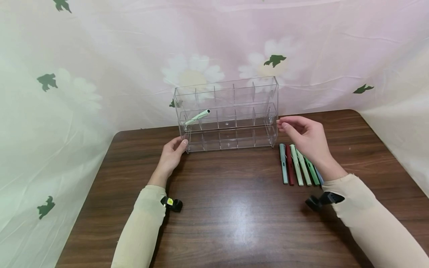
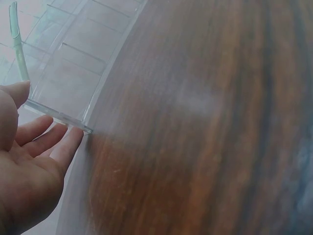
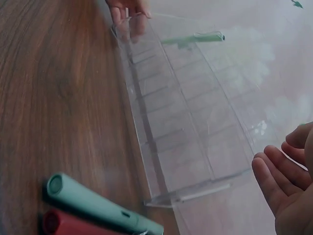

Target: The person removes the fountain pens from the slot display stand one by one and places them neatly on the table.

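A clear plastic organizer (image 1: 228, 128) with three stepped rows of compartments stands at the back of the table. One pale green pen (image 1: 198, 117) leans in its left end, middle row. My left hand (image 1: 172, 154) is at the organizer's lower left corner; in the left wrist view its fingertips (image 2: 73, 137) touch the side panel, thumb apart from them. My right hand (image 1: 306, 137) is beside the right side panel, fingers loosely bent, fingertips right at the panel's edge. Nothing shows between them. Below that hand lies a row of capped pens, including a teal pen (image 1: 283, 163) and a dark red pen (image 1: 290, 165).
Light green pens (image 1: 296, 165), a green pen (image 1: 312, 173) and a blue pen, partly hidden by the right wrist, complete the row. Beneath everything is a dark wood-grain table (image 1: 214, 208). A flowered curtain (image 1: 134, 56) hangs close behind the organizer.
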Demonstrator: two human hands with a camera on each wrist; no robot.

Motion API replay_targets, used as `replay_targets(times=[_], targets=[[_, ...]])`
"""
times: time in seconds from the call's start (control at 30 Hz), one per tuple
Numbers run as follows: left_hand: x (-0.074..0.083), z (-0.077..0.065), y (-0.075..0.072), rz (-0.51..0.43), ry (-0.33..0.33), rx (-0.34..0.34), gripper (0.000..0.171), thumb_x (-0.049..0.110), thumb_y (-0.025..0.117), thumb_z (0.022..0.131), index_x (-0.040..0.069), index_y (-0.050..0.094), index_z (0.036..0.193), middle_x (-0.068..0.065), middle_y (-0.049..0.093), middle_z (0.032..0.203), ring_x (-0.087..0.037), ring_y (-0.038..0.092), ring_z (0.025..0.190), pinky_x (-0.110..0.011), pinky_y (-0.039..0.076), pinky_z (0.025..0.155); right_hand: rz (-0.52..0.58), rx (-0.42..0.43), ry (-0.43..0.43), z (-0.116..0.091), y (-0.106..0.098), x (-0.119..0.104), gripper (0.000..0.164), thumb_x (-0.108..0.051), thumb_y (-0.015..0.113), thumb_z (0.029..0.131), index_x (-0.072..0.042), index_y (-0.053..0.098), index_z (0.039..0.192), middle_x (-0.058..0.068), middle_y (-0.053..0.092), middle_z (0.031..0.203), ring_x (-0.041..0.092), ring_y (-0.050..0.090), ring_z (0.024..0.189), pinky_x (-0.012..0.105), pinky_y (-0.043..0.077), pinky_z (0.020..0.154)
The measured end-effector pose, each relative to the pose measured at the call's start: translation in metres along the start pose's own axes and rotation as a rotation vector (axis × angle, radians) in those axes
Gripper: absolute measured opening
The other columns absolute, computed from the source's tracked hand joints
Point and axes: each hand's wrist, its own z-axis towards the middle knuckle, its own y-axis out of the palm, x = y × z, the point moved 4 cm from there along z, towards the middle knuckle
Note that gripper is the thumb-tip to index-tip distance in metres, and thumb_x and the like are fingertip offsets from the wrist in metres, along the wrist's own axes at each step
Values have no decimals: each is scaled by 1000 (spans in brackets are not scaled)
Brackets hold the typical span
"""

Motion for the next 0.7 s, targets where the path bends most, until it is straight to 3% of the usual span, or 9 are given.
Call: replay_targets(times=[0.2,0.53,0.7], targets=[[0,0,1,-22,-6,7,57,33,57,114,-2,49,158,-26,58,153,-41,59,143,-52,48,123,-51,-40,-23,7,13,-11,23,-9,70,105,1,78,124,-15,80,111,-3,77,95,9,59,83],[0,-1,1,-50,-5,6,55,32,59,113,-2,51,156,-26,60,151,-40,60,141,-51,49,121,7,-60,-4,18,35,-21,24,-9,69,106,1,77,126,10,82,120,-5,76,98,11,60,85],[1,0,1,-39,-5,10,56,31,58,114,-3,50,157,-27,58,152,-40,60,142,-51,49,122,14,-79,-21,24,44,-28,26,-11,70,106,-1,77,128,17,80,125,-6,75,102,11,59,90]])
